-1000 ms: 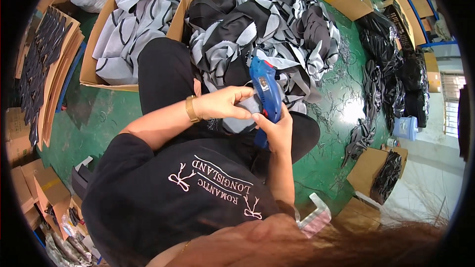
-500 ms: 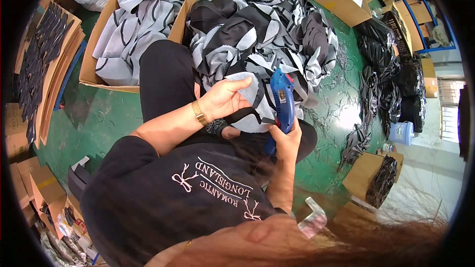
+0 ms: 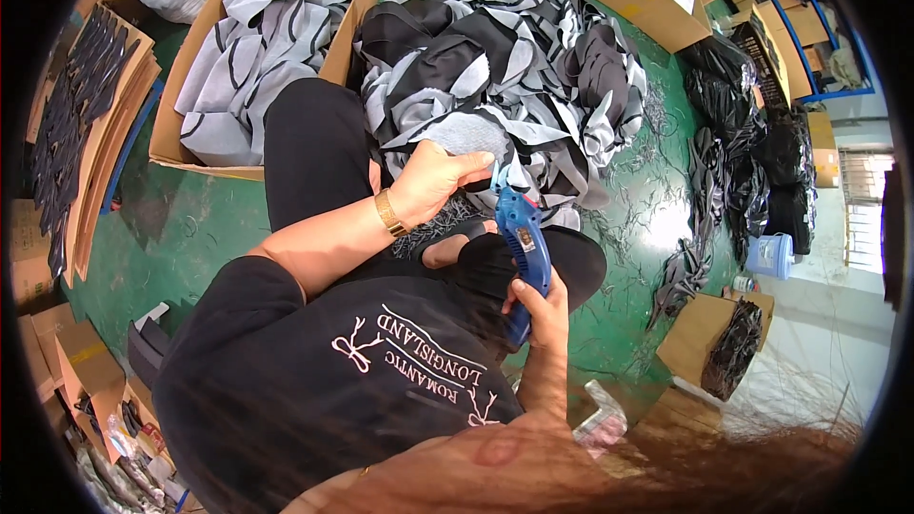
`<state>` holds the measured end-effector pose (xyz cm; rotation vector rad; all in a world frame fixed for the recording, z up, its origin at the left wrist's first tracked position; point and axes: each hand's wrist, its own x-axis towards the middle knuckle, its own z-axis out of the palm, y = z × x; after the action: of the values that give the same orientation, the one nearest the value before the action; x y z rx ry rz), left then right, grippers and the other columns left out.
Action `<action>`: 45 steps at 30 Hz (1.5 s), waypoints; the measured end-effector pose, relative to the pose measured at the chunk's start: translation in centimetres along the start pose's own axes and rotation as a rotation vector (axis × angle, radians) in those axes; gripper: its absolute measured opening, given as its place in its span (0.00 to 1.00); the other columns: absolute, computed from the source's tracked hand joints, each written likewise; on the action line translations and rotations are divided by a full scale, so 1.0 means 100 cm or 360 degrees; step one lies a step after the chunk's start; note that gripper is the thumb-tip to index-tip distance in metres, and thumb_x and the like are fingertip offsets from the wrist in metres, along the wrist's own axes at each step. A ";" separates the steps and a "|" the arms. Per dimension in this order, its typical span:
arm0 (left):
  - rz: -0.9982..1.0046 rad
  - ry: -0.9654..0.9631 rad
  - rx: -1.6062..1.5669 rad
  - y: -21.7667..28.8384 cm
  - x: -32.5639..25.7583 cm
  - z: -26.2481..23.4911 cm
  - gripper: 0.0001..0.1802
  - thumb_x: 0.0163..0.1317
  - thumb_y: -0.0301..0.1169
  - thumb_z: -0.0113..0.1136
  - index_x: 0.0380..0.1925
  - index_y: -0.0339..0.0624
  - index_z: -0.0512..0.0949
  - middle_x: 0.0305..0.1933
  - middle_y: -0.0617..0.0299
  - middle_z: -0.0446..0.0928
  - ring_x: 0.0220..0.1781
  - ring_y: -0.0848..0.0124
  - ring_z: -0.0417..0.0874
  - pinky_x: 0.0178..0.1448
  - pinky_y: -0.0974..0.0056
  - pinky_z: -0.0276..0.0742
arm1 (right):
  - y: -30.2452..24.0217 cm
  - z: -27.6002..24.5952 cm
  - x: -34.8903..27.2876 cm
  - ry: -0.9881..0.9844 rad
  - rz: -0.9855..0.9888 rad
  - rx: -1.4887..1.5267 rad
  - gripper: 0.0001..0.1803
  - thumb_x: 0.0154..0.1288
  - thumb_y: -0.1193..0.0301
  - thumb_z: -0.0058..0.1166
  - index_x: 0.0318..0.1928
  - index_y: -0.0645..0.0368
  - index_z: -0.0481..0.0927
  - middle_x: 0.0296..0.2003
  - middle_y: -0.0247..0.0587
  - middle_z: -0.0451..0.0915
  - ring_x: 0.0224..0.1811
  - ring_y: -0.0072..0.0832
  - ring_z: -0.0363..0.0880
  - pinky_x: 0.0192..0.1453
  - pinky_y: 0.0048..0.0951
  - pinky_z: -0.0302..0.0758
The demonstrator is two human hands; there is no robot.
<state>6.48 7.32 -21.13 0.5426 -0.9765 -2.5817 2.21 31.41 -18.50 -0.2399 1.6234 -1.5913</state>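
Note:
My right hand (image 3: 541,309) is wrapped round the handle of blue electric scissors (image 3: 524,238). Their tip points away from me and sits close to my left thumb. My left hand (image 3: 430,183), with a gold watch on its wrist, pinches a light grey fabric piece (image 3: 466,133) between thumb and fingers. That piece spreads beyond the hand, over a large heap of grey and black fabric pieces (image 3: 447,62). Whether the blades touch the cloth I cannot tell.
A cardboard box (image 3: 164,128) full of grey pieces with black edging stands left of my knee. Thin dark offcuts (image 3: 624,238) litter the green floor. Black plastic bags (image 3: 724,100) and a small carton (image 3: 709,343) stand to the right.
The scissors have come back toward me and tilted left, their tip now by my left thumb. The fabric that hung across my lap now lies beyond my left hand.

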 end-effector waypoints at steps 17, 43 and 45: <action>0.0039 -0.0141 0.0239 0.007 -0.005 -0.004 0.18 0.58 0.24 0.62 0.49 0.38 0.75 0.45 0.62 0.79 0.45 0.73 0.80 0.49 0.67 0.78 | -0.001 0.008 0.005 0.0108 0.0016 0.0075 0.20 0.53 0.79 0.54 0.48 0.70 0.71 0.24 0.38 0.73 0.20 0.24 0.73 0.23 0.25 0.73; -0.0101 -0.0622 0.0865 0.020 -0.007 -0.013 0.16 0.51 0.19 0.54 0.43 0.35 0.77 0.38 0.67 0.79 0.38 0.81 0.77 0.44 0.70 0.74 | -0.035 0.011 0.038 0.0121 -0.0241 0.0036 0.20 0.55 0.71 0.58 0.48 0.68 0.72 0.25 0.39 0.75 0.21 0.24 0.74 0.25 0.22 0.72; -0.0186 -0.0673 0.0785 0.010 -0.009 -0.019 0.18 0.53 0.19 0.55 0.47 0.36 0.75 0.42 0.67 0.79 0.42 0.79 0.77 0.48 0.70 0.74 | -0.040 0.019 0.048 0.0207 -0.0273 0.0019 0.19 0.53 0.72 0.62 0.44 0.66 0.73 0.26 0.38 0.76 0.22 0.23 0.75 0.26 0.22 0.73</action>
<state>8.25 5.91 -21.50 0.1623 -1.7959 -2.6075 -1.24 26.16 -16.64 -0.2808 1.7308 -1.7773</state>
